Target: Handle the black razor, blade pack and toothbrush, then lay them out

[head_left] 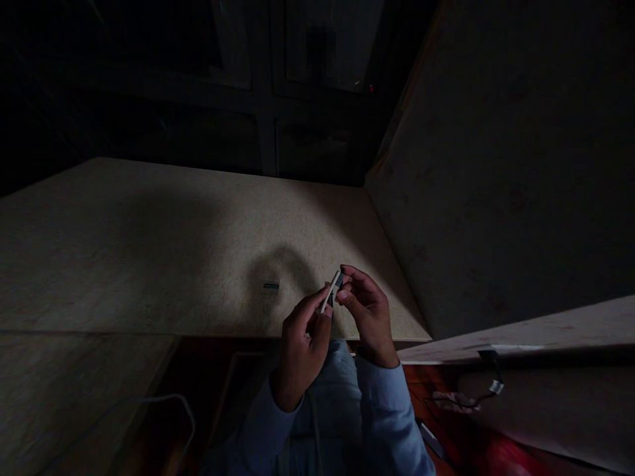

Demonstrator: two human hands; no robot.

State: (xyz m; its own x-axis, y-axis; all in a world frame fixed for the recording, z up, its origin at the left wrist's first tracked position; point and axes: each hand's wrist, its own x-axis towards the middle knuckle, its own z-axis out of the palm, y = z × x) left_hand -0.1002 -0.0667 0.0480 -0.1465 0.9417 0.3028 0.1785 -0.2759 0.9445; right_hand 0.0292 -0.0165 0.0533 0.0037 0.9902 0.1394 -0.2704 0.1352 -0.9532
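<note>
In the dim head view, my left hand is closed around a thin, pale-edged flat object, which is tilted and seen nearly edge-on. My right hand pinches a small dark grey piece against the upper right side of that object. The kind of either thing does not show in this light. To the left of my hands, a small dark strip lies flat on the pale tabletop.
A wall rises on the right, and a dark framed window stands behind the tabletop. A pale cable loops at the lower left. At the lower right, a dark cable with a white tag hangs over the reddish floor.
</note>
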